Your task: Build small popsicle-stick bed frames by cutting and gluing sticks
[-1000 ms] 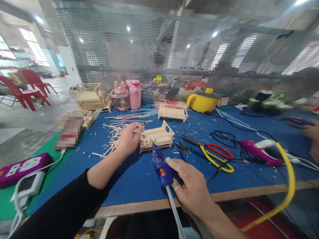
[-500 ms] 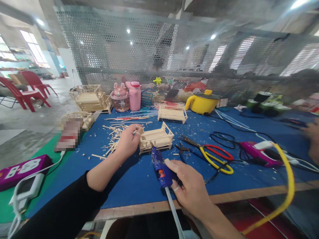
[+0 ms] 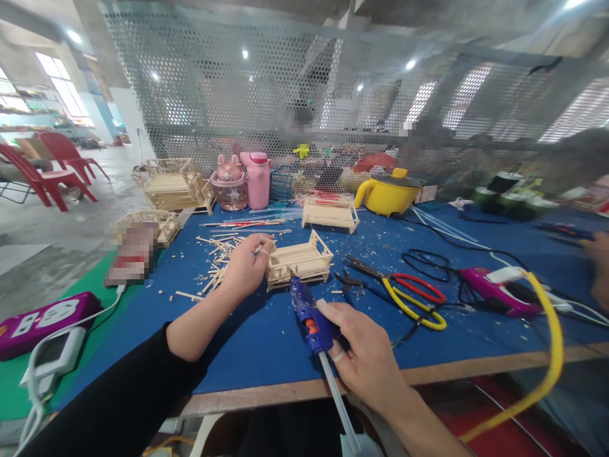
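My right hand (image 3: 364,352) is wrapped round a blue hot glue gun (image 3: 309,317), with a clear glue stick (image 3: 337,400) sticking out of its back end. The gun's tip is at the near rail of a small wooden stick bed frame (image 3: 299,261) on the blue table mat. My left hand (image 3: 247,263) is closed on the left end of this frame, its fingertips partly hidden. Left of that hand lie loose cut wooden sticks (image 3: 216,273). To the right of the gun are black-jawed pliers (image 3: 349,282) and scissors with red and yellow handles (image 3: 404,295).
A second stick frame (image 3: 330,214) stands behind, near a yellow pot (image 3: 389,193) and a pink bottle (image 3: 257,181). More frames (image 3: 174,184) are stacked at the back left. A perforated metal screen (image 3: 276,95) bounds the table. A co-worker's hand (image 3: 599,266) is at the far right.
The view has shifted slightly. Both hands, the glue gun and the frame keep nearly the same places relative to one another.
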The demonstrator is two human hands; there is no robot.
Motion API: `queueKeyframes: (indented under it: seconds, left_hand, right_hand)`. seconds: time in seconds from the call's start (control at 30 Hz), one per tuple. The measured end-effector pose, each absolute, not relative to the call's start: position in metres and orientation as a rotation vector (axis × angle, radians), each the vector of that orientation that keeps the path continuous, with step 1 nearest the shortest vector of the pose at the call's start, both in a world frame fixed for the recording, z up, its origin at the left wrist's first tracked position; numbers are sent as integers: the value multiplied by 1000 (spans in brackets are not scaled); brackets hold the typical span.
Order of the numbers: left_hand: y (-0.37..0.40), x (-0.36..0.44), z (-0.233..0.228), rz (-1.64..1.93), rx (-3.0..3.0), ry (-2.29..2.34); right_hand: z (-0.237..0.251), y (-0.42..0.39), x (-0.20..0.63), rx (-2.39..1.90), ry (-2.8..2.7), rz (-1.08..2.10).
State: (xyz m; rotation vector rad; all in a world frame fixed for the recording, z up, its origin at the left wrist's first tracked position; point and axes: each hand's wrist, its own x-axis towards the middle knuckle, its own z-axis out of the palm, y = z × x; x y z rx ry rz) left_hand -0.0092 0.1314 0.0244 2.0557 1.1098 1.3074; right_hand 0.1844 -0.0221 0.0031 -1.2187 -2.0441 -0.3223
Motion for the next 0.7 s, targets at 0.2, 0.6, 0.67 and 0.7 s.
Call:
queueKeyframes:
  seconds: [0.2,0.6,0.67,0.7]
  left_hand:
    - [132,-10,24,1317,2074,1119]
    - [133,-9,23,1322,2070,1096]
    - [133,-9,23,1321,2068,1094]
    - [133,-9,24,1323,2065,1094]
  right_hand:
    - [-1,-22,186,-1214,-2043,-318]
    - [-1,-20,186,-1184,-2042,-323]
    - [-1,-20,185,-1198,-2039,-320]
    - [-1,-20,184,-1190,-2041,-314]
